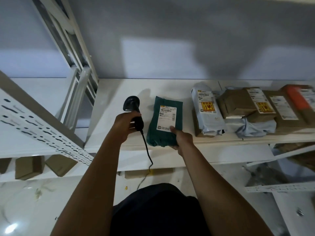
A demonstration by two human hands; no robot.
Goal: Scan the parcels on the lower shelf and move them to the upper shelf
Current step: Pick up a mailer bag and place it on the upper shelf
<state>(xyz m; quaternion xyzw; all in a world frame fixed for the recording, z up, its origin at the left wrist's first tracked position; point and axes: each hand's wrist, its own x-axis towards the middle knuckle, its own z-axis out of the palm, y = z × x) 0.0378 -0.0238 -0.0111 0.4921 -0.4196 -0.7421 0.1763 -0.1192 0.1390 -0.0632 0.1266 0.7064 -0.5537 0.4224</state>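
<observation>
A dark green soft parcel (160, 120) with a white barcode label lies on the white upper shelf (112, 106). My right hand (181, 138) grips its near right corner, thumb on the label's lower edge. My left hand (125, 126) holds a black corded barcode scanner (133, 108) by its handle, just left of the parcel, its head pointing away toward the wall. The scanner cable hangs down past the shelf edge.
To the right on the same shelf lie a pale blue mailer (206, 109), several brown parcels (242, 103) and one with an orange patch (298, 97). Brown boxes (29, 166) sit on a lower shelf at left. A perforated white rack upright (42, 132) slants across the left.
</observation>
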